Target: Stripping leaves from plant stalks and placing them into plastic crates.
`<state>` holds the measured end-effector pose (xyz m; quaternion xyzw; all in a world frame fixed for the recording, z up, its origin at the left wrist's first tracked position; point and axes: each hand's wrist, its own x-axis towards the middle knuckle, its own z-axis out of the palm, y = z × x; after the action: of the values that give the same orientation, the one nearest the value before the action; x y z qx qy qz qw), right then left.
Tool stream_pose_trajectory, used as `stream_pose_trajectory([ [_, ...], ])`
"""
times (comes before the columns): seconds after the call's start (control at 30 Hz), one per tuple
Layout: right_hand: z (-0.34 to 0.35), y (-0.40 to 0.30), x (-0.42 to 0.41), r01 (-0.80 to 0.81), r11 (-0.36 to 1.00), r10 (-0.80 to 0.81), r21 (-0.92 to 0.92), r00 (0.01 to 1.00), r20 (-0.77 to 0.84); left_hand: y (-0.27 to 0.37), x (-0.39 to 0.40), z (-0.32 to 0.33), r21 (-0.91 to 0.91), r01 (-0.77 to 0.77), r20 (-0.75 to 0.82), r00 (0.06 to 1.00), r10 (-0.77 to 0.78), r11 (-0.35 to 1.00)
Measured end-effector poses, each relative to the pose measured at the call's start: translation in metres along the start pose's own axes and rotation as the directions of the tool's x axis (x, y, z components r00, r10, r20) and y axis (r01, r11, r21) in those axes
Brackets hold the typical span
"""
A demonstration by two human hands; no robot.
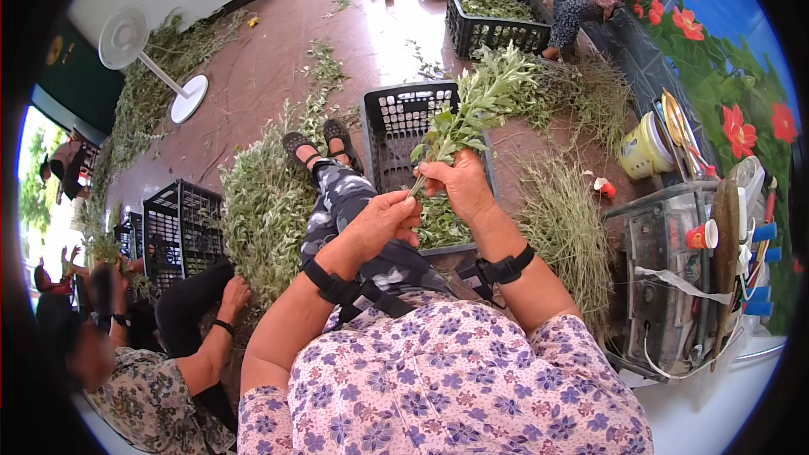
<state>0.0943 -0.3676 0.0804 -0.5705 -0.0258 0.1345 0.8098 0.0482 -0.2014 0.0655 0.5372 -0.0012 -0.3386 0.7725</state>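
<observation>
In front of my body, my left hand [387, 218] pinches the lower stem ends of a bunch of leafy green herb stems [464, 117]. My right hand [460, 184] is closed around the same bunch a little higher, where the leaves begin. The leafy tops point up and to the right, over the rim of a black plastic crate [373, 139]. Picked green leaves [445, 221] lie in the near end of that crate, partly hidden by my hands and wrists. Left of my legs is a large heap of leafy stems [259, 202].
Bare stalks [562, 227] are piled on the right. Beside them stand a yellow-white bucket [644, 145] and a cluttered rack [663, 278]. A co-worker sits close at left, near a black crate [183, 227]. Another sits behind a leaf-filled crate [499, 41]. A white fan [189, 100] stands upper left.
</observation>
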Motion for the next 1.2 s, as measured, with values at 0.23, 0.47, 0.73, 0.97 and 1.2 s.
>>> stream_pose_trajectory([
  [0.23, 0.005, 0.003, -0.002, -0.045, 0.998, 0.039, 0.050, 0.993, 0.113, 0.010, -0.008, 0.010, -0.320, 0.053, 0.068, 0.997, -0.033, 0.946],
  [0.47, -0.002, 0.014, -0.004, -0.036, 0.994, 0.020, 0.103, 0.988, 0.150, -0.005, -0.009, -0.005, -0.273, -0.078, -0.035, 0.997, 0.071, 0.959],
  [0.73, 0.012, 0.011, -0.028, 0.035, 0.994, -0.042, -0.103, 0.997, -0.072, -0.004, -0.013, 0.001, -0.217, -0.203, -0.258, 0.955, 0.145, 0.955],
  [0.97, 0.033, 0.002, -0.023, 0.217, 0.969, -0.227, -0.121, 0.971, -0.071, -0.008, -0.012, 0.004, -0.271, -0.229, -0.260, 0.952, 0.158, 0.935],
  [1.2, 0.038, 0.003, -0.016, 0.171, 0.966, -0.189, -0.194, 0.979, -0.077, -0.006, -0.015, 0.012, -0.279, -0.195, -0.178, 0.973, 0.149, 0.940],
])
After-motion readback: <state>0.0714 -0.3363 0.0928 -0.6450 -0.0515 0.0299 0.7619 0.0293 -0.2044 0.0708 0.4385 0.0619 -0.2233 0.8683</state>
